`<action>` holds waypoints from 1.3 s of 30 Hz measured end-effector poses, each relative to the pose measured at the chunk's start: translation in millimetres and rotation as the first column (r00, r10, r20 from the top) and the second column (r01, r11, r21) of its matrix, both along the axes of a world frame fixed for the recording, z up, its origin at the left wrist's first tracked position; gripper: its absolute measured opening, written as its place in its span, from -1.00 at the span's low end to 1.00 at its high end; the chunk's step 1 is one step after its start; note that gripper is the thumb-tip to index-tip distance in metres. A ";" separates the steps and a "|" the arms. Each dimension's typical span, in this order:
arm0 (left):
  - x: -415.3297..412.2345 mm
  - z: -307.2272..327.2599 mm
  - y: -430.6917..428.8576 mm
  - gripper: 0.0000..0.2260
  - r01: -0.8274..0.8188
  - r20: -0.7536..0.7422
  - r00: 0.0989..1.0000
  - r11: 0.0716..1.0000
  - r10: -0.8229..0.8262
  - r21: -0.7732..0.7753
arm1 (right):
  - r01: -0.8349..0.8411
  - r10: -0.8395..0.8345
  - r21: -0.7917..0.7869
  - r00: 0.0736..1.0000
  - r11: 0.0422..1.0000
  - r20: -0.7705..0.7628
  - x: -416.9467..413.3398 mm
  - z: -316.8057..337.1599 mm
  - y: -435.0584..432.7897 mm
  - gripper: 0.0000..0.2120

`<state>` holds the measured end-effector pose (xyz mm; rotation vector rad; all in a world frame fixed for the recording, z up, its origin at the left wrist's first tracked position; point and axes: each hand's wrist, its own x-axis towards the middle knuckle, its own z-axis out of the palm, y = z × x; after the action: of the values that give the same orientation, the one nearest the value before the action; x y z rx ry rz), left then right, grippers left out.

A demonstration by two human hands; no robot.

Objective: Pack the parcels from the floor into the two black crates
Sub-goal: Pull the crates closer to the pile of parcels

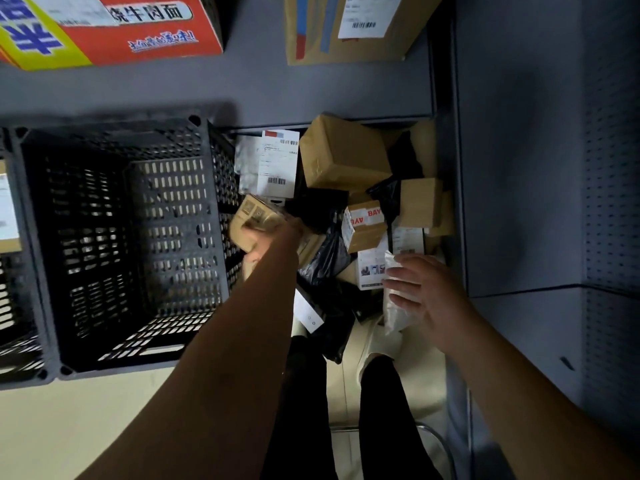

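left hand [263,245] | fingers [247,233] gripping small box [258,216], crate [173,209] just left | right hand [429,292] | fingers [403,271] spread wide over plastic bag [394,315]

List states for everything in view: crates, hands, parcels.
middle crate: empty
left crate: mostly out of view, holds a labelled parcel
small brown box: gripped by left hand, beside the middle crate's right wall
clear pouch: on the pile, right hand rests on it, fingers fairly straight
large brown box: sealed, tilted on the pile
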<state>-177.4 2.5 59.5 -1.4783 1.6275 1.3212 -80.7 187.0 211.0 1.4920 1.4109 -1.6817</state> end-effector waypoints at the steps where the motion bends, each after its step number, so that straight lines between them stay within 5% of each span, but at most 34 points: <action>1: 5.5 14.8 2.4 -0.25 -0.022 -0.005 1.000 1.000 0.022 0.009 | 0.016 -0.016 0.010 1.000 1.000 -0.010 3.1 6.8 -0.5 -0.86; 6: 57.5 128.6 -20.3 -0.02 0.147 -0.008 0.989 0.983 -0.147 0.114 | 0.078 -0.078 0.057 0.997 0.995 -0.004 11.7 74.6 -1.2 -0.84; 11: 99.9 264.7 -94.4 -0.30 0.184 -0.216 0.971 0.892 -0.101 0.414 | -0.005 0.013 0.080 0.995 0.997 -0.102 12.4 179.2 -4.9 -0.91; 16: 115.1 388.6 -144.5 -0.25 0.311 -0.441 0.895 0.796 -0.062 0.519 | -0.159 0.181 0.108 0.951 0.981 -0.251 4.2 286.7 -13.3 -0.90; 21: 131.3 482.6 -156.3 -0.11 0.392 -0.553 0.833 0.724 -0.017 0.568 | -0.400 0.378 0.009 0.859 0.916 -0.345 5.6 371.4 -12.5 -0.41; 26: 170.8 536.3 -141.5 -0.07 0.457 -0.652 0.758 0.696 0.021 0.554 | -0.611 0.476 -0.092 0.694 0.786 -0.540 14.4 414.3 -1.5 -0.69; 29: 199.4 553.5 -121.4 -0.08 0.463 -0.687 0.725 0.702 0.050 0.541 | -0.669 0.506 -0.078 0.628 0.739 -0.591 22.5 422.7 10.8 -0.52; 31: 217.1 560.4 -104.6 -0.13 0.415 -0.687 0.722 0.744 0.082 0.524 | -0.691 0.505 -0.086 0.601 0.717 -0.619 26.5 420.6 22.5 -0.44; 39: 280.6 565.2 -61.0 -0.44 0.144 -0.647 0.742 0.901 0.176 0.410 | -0.760 0.528 -0.205 0.593 0.617 -0.608 56.7 381.2 42.3 -0.66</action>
<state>103.2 -58.5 624.7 -0.7588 1.5404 2.2419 -24.0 229.3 592.3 0.1667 1.4191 -1.7371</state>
